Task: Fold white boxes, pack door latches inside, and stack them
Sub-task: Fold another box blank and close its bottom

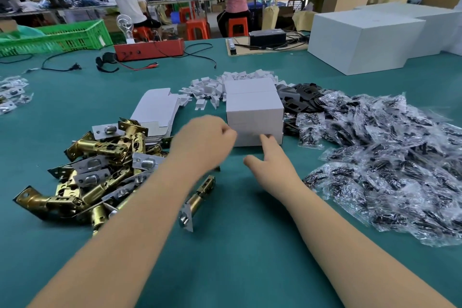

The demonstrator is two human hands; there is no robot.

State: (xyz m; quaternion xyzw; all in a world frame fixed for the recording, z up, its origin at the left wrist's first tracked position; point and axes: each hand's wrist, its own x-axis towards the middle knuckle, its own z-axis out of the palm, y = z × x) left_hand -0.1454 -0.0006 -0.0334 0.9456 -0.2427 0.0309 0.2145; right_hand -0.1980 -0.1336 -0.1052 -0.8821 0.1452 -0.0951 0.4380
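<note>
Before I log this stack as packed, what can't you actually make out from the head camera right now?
- Contents of the stacked white boxes: closed, so no latch shows inside.
- Left hand: motion-blurred; whether it holds anything is unclear.
- Right hand: its fingertips meet the lowest box, but the grip is blurred.
- Plastic bags: dark contents too small to identify; the pile is cut off by the right edge.
- Latch pile: lower pieces are buried.
</note>
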